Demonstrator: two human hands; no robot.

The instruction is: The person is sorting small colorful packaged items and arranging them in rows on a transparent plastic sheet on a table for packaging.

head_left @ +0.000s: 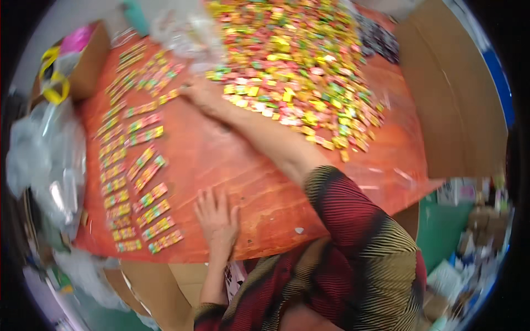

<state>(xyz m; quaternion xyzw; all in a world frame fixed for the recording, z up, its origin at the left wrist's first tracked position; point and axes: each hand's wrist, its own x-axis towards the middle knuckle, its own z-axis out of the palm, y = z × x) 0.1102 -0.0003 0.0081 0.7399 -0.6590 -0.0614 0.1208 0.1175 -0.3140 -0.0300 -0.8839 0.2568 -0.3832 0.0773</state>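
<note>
Your table (248, 176) carries an orange-red cover, worn pale in patches, and fills most of the view. Brown cardboard panels (452, 94) stand along its right side. Beyond the right corner, a green floor (439, 231) with blurred clutter.

A large heap of small wrapped candies (298, 71), yellow, green, pink and red, spreads over the far half of the table. Down the left side, short strips of candies (138, 176) lie in rough columns, set apart from one another.

Containers: a cardboard box (88, 60) at the far left corner holds something pink and a yellow loop; details too blurred. Clear plastic bags (44, 160) bunch at the left edge, and another clear bag (182, 27) lies at the far end beside the heap.

Your right hand (200, 94) reaches across to the near-left edge of the heap, among the candies; motion blur, cannot tell whether it grips any. Your left hand (216, 218) lies flat on the table near the front edge, fingers spread, holding nothing.
</note>
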